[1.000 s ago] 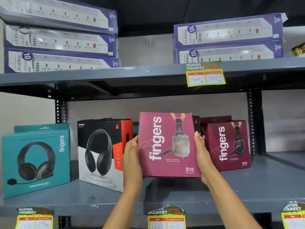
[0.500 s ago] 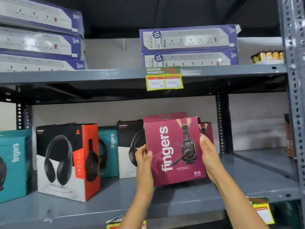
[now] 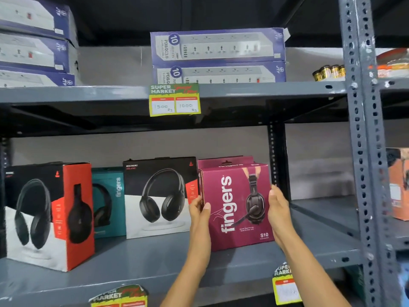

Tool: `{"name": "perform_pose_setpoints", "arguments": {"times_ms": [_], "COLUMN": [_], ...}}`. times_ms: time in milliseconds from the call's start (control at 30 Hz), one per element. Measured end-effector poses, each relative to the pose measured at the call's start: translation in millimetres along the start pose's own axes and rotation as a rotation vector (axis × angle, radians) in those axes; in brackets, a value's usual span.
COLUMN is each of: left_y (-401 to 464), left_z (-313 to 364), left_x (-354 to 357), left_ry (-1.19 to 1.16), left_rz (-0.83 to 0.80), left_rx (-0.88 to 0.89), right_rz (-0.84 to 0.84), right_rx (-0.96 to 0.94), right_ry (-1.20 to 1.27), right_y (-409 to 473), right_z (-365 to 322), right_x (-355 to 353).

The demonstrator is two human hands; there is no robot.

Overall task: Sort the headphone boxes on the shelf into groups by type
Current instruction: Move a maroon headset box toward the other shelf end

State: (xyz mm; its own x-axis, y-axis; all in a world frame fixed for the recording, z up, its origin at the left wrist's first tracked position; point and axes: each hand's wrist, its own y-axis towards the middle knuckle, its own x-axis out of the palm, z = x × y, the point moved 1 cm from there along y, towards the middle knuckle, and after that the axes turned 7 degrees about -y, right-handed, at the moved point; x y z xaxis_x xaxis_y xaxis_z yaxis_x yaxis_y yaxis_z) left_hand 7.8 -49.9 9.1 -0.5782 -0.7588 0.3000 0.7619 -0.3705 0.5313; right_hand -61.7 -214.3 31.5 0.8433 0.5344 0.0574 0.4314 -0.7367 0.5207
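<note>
At the far left of the frame a black, white and orange-red cardboard headphone box [image 3: 47,214] stands angled on the grey metal shelf [image 3: 141,258], its left edge cut off. Behind it a teal cardboard headphone box [image 3: 110,200] shows only a strip of its front, so its full design cannot be read. Right of that stands a second black-and-white headphone box with a red corner [image 3: 159,197], upright and facing out. Just right of centre, the left hand [image 3: 199,212] presses its fingers and thumb against the left edge of the magenta cardboard "fingers" S10 headset box [image 3: 235,204], and the right hand [image 3: 278,209] clasps the right edge with fingers wrapped behind, so both hands are gripping it. The box sits at the right end of the lower shelf row, slightly tilted; whether its base touches the shelf is hard to tell. A further magenta edge behind it hints at a matching box, mostly hidden. The held box is likely light, with stiff but dentable card walls and a smooth printed skin that may slip, so flat pressure on opposite side panels, low down, looks the safest hold. At the lower right a yellow price label [image 3: 285,284] is blurred, and an orange carton [image 3: 398,185] is cut off by the frame.
</note>
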Motion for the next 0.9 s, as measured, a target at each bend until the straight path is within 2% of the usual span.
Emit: {"name": "perform_pose_setpoints", "arguments": {"times_ms": [333,500,567,667,900], "left_y": [6.1,0.9,-3.9,-13.5,-29.6], "left_z": [-6.1,10.6,27.9,53.2,94.8], "left_x": [12.4,-5.7,-23.0,-67.6,-207.1], "left_ry": [0.022,0.051,0.083,0.151,0.322], "left_rz": [0.025,0.070,0.091,0.129,0.437], "left_rx": [0.034,0.161,0.238,0.358,0.530], "right_rz": [0.085,0.253,0.284,0.235,0.061], "right_rx": [-0.030,-0.203,-0.263,-0.330,-0.327], "right_ry": [-0.026,-0.006,0.048,0.133,0.254], "right_y": [6.9,-4.2,-14.6,-34.0,-81.4], "right_z": [1.6,-6.0,-22.2,-44.1,-68.2], "right_x": [-6.9,-8.1,-0.1,33.2,145.6]}}
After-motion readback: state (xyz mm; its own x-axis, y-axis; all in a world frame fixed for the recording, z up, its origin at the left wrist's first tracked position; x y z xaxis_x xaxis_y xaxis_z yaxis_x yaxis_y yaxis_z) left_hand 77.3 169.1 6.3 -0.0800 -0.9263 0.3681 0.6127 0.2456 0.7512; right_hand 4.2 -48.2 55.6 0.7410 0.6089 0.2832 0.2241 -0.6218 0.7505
